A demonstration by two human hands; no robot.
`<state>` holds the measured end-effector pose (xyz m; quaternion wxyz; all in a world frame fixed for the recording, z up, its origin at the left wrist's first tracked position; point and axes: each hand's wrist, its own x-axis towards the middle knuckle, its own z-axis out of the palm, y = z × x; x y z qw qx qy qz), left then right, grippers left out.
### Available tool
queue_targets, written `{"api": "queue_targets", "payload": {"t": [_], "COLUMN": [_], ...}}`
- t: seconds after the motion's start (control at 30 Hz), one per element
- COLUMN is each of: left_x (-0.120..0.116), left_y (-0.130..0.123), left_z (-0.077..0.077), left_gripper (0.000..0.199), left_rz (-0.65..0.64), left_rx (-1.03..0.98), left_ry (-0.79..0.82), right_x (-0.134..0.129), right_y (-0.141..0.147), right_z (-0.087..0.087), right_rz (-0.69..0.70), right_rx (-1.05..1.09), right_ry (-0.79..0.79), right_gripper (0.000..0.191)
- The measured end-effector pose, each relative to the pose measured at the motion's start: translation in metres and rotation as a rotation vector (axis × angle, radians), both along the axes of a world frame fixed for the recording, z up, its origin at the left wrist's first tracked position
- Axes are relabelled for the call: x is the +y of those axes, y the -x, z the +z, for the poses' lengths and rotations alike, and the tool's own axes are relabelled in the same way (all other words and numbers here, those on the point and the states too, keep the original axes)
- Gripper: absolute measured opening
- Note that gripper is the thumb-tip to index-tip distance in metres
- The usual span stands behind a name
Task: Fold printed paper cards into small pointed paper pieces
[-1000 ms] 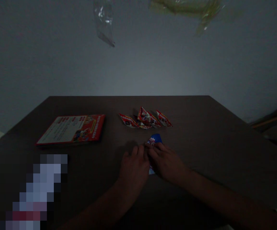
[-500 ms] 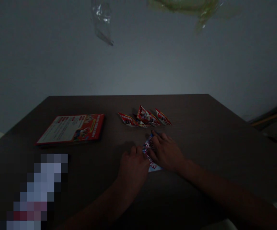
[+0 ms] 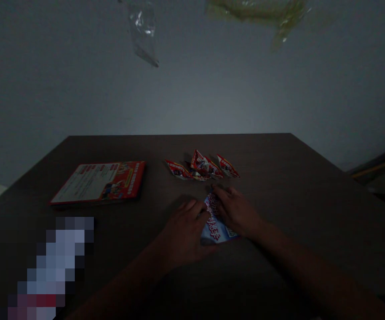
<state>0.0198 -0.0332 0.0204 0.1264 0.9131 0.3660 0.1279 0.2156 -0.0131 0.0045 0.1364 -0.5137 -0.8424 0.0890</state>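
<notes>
A small blue printed paper (image 3: 215, 229) with red-and-white lettering lies on the dark table between my hands. My left hand (image 3: 186, 229) rests along its left edge, fingers loosely apart and thumb stretched out by the lower edge. Bent over the upper right part of the paper, my right hand (image 3: 239, 211) has its fingers drawn together on it; the fingertips are dim and partly hidden. Just beyond, several red folded paper pieces (image 3: 202, 165) with pointed corners stand in a cluster.
A red and white booklet or flat box (image 3: 95, 183) lies on the left of the dark table (image 3: 262, 153). In the lower left is a pixelated object (image 3: 57, 258). Behind the table rises a pale wall (image 3: 192, 98) with clear plastic and yellowish tape stuck on it.
My left hand has opened out, its thumb moving away from the fingers. More of the blue paper's lower part shows now. My right hand has shifted slightly to the right.
</notes>
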Motion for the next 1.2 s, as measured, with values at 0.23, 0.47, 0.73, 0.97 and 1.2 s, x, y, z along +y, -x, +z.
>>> {"api": "queue_targets", "payload": {"t": [0.23, 0.47, 0.73, 0.97, 1.2], "left_x": [0.004, 0.010, 0.018, 0.021, 0.026], "left_y": [0.002, 0.004, 0.008, 0.013, 0.014], "left_z": [0.004, 0.001, 0.003, 0.004, -0.002], "left_gripper": [0.046, 0.022, 0.025, 0.050, 0.018], "left_rz": [-0.029, -0.074, -0.122, -0.097, -0.032], "left_rx": [-0.021, -0.085, -0.168, -0.094, 0.024], "left_ry": [0.045, 0.020, 0.054, 0.039, -0.019], "right_x": [0.003, -0.004, 0.002, 0.006, 0.004], "right_y": [-0.017, -0.030, -0.033, -0.030, -0.028], "right_z": [0.011, 0.020, 0.009, 0.006, 0.006], "right_rz": [0.071, 0.253, 0.418, 0.368, 0.257], "right_rx": [0.302, 0.373, 0.332, 0.466, 0.462], "right_ry": [0.103, 0.276, 0.165, 0.133, 0.180], "right_gripper": [0.032, 0.051, 0.044, 0.023, 0.017]}}
